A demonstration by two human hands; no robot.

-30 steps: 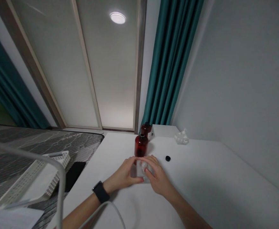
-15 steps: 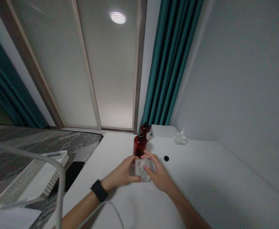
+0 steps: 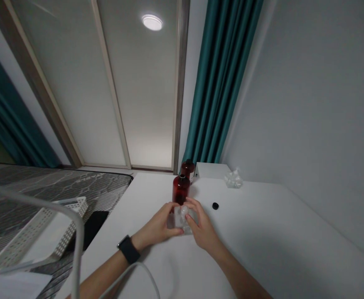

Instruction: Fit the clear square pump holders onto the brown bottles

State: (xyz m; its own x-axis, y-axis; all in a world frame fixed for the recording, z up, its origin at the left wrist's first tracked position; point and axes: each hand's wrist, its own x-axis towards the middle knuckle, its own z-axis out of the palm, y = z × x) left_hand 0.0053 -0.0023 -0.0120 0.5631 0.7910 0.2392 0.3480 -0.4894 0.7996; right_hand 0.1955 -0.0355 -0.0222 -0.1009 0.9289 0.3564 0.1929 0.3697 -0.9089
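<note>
Between my hands on the white table is a squarish clear container (image 3: pixel 177 216) with something whitish in or on it. My left hand (image 3: pixel 162 223), a black watch on its wrist, is closed around the container's left side, thumb at the near edge. Over its right side, my right hand (image 3: pixel 202 226) pinches a small whitish round piece (image 3: pixel 185 210) between thumb and fingers; I cannot tell its kind. Just beyond the fingers stands an amber bottle (image 3: pixel 181 189) with its neck uncapped. To the right lies a black cap (image 3: pixel 215 206).
Behind the first bottle stands a second amber bottle (image 3: pixel 187 167), beside a white box (image 3: pixel 212 170). A crumpled clear plastic bag (image 3: pixel 233 179) lies by the wall. At left are a white perforated basket (image 3: pixel 20 245) and a pale cable (image 3: pixel 79 249) in the foreground.
My right thumb and fingers have drawn together, and the whitish round piece now shows between them above the container. The whole view has shifted slightly; my left hand keeps its hold.
</note>
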